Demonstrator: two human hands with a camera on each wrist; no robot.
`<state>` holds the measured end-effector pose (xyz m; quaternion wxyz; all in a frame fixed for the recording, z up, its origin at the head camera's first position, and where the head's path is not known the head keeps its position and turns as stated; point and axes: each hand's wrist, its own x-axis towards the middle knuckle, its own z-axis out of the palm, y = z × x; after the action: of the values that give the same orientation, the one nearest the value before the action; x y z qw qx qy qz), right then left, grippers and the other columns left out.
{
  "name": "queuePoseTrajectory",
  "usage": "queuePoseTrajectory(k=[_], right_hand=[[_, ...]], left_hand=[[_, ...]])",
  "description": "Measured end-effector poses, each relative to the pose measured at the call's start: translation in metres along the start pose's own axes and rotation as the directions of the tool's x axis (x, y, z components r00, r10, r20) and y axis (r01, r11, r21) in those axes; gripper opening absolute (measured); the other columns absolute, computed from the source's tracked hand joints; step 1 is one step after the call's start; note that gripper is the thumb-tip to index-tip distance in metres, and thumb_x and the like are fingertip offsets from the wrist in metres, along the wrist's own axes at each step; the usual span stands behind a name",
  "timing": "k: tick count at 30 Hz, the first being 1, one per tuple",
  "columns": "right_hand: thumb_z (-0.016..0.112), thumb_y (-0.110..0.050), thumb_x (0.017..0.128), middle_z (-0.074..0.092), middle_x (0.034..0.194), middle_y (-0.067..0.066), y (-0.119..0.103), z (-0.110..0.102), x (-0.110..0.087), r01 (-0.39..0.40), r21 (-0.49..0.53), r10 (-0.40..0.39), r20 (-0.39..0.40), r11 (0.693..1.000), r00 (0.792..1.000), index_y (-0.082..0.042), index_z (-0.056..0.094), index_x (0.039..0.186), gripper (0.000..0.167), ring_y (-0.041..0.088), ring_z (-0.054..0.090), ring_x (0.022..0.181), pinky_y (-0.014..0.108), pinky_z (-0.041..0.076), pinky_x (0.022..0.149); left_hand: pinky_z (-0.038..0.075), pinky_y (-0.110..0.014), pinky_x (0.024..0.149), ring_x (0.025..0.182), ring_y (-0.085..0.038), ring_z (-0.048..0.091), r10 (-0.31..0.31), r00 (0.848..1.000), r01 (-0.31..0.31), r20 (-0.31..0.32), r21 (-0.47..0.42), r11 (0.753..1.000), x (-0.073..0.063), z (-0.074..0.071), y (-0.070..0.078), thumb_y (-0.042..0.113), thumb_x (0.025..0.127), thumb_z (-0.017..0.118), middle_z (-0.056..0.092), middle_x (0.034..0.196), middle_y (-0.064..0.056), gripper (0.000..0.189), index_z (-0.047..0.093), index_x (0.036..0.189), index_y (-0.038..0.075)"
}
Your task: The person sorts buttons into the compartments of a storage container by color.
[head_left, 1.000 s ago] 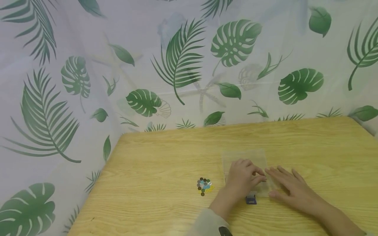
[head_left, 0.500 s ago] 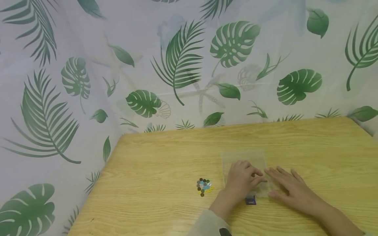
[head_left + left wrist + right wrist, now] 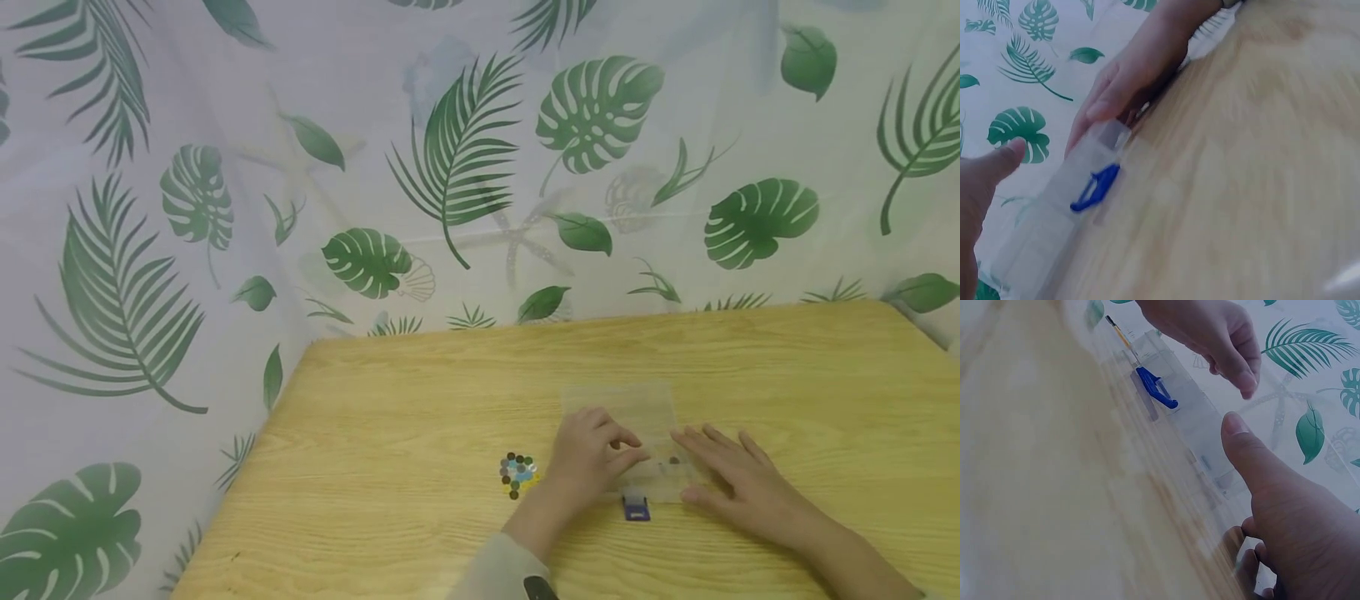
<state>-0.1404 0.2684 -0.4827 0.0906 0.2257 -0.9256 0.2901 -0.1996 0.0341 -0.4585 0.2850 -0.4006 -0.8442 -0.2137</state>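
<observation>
A clear plastic box (image 3: pixel 660 487) with a blue latch (image 3: pixel 637 508) at its near side lies on the table. My left hand (image 3: pixel 581 454) hovers over its left part, fingers bent, thumb and forefinger tips close together with nothing visible between them. In the left wrist view the thumb (image 3: pixel 1007 159) stands out alone. My right hand (image 3: pixel 742 483) lies at the right edge of the box with fingers stretched out, touching its side. A small dark disc (image 3: pixel 674 460) shows inside the box, between the hands. Left of the box lies a pile of small coloured discs (image 3: pixel 517 473).
The wood-grain table (image 3: pixel 390 433) stretches out on both sides. Behind and to the left hangs a pale cloth (image 3: pixel 480 167) printed with green leaves. The box's see-through panel (image 3: pixel 622 396) spreads behind my left hand.
My left hand has drawn back to the left over the box, uncovering the dark disc and more of the blue latch. The right hand has stayed in place.
</observation>
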Motion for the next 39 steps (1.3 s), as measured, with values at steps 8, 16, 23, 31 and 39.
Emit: queuePoseTrajectory(k=[8, 16, 23, 31, 39], right_hand=[[0.067, -0.028, 0.087, 0.043, 0.14, 0.025, 0.0, 0.002, 0.0, 0.004, 0.005, -0.004, -0.003, 1.0, 1.0, -0.017, 0.039, 0.144, 0.065, 0.053, 0.031, 0.129, 0.058, -0.006, 0.111], [0.066, -0.028, 0.087, 0.042, 0.141, 0.024, -0.001, 0.003, 0.001, 0.0, 0.018, -0.001, 0.014, 1.0, 1.0, -0.017, 0.036, 0.146, 0.067, 0.053, 0.029, 0.13, 0.054, -0.009, 0.112], [0.067, -0.027, 0.087, 0.042, 0.141, 0.024, 0.002, 0.002, 0.001, 0.0, 0.007, 0.0, 0.004, 1.0, 1.0, -0.017, 0.036, 0.146, 0.068, 0.052, 0.029, 0.13, 0.057, -0.007, 0.111], [0.068, -0.026, 0.085, 0.043, 0.14, 0.024, 0.003, 0.001, 0.0, 0.017, 0.009, -0.017, -0.009, 1.0, 1.0, -0.018, 0.036, 0.146, 0.069, 0.052, 0.03, 0.13, 0.058, -0.007, 0.111], [0.068, -0.026, 0.086, 0.043, 0.141, 0.023, 0.002, 0.001, 0.0, 0.015, 0.012, -0.015, -0.003, 1.0, 1.0, -0.018, 0.036, 0.146, 0.069, 0.051, 0.03, 0.131, 0.057, -0.007, 0.111]], left_hand=[[0.036, -0.012, 0.072, 0.068, -0.003, 0.048, -0.009, 0.998, 0.002, -0.065, -0.111, 0.994, -0.022, -0.014, -0.023, 0.035, 0.076, 0.078, 0.055, 0.072, 0.01, 0.017, 0.073, 0.079, 0.02], [0.036, -0.018, 0.073, 0.074, -0.007, 0.044, -0.148, 0.986, 0.165, 0.079, -0.303, 0.939, -0.046, -0.045, -0.045, 0.023, 0.075, 0.079, 0.053, 0.074, 0.007, 0.016, 0.07, 0.085, 0.014], [0.038, -0.02, 0.077, 0.072, -0.012, 0.049, -0.054, 0.998, 0.055, 0.013, -0.358, 0.932, -0.061, -0.059, -0.07, 0.017, 0.073, 0.08, 0.055, 0.075, 0.006, 0.015, 0.069, 0.083, 0.014], [0.035, -0.026, 0.08, 0.078, -0.011, 0.044, -0.118, 0.987, 0.152, 0.109, -0.384, 0.911, -0.079, -0.075, -0.085, 0.019, 0.071, 0.081, 0.055, 0.077, 0.003, 0.016, 0.071, 0.083, 0.016], [0.034, -0.026, 0.078, 0.079, -0.005, 0.041, -0.154, 0.971, 0.215, 0.185, -0.38, 0.9, -0.095, -0.083, -0.098, 0.023, 0.071, 0.081, 0.054, 0.08, 0.013, 0.016, 0.071, 0.083, 0.018]])
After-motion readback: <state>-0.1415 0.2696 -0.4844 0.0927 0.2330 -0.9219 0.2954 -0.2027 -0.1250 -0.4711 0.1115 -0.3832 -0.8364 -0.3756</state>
